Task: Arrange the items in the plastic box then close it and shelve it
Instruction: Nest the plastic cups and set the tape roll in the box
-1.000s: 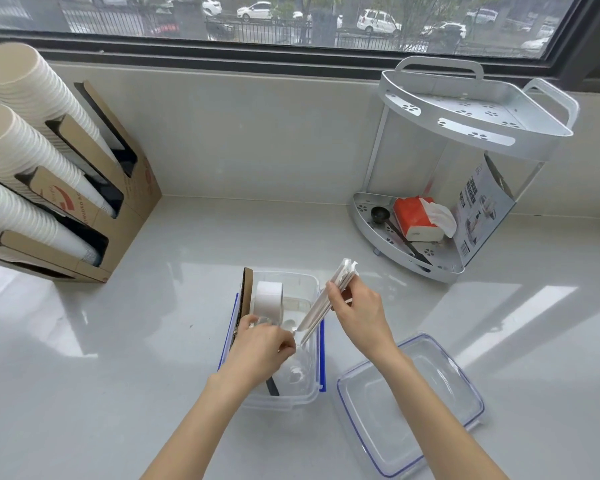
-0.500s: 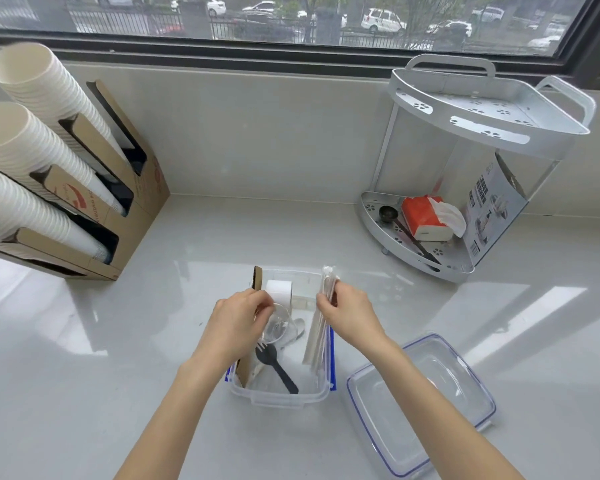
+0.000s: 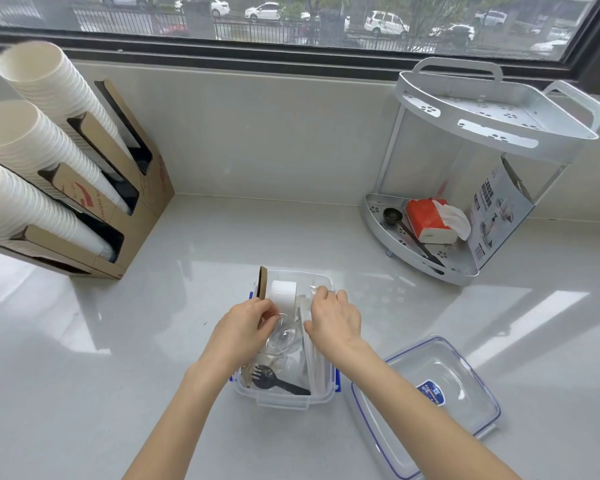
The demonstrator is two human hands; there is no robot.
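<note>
A clear plastic box with blue clips stands open on the counter in front of me. Inside it are a white tape roll, a brown cardboard piece, a clear cup, a black fork and a bundle of wrapped straws. My left hand grips the rim of the clear cup. My right hand presses on the straw bundle along the box's right side. The clear lid lies upturned to the right of the box.
A cardboard holder with three stacks of white paper cups stands at the left. A white two-tier corner shelf at the back right holds a black scoop, an orange tissue pack and a printed packet on its lower tier.
My right hand has lowered the straw bundle from a tilted hold above the box down into its right side. My left hand has moved onto the clear cup.
</note>
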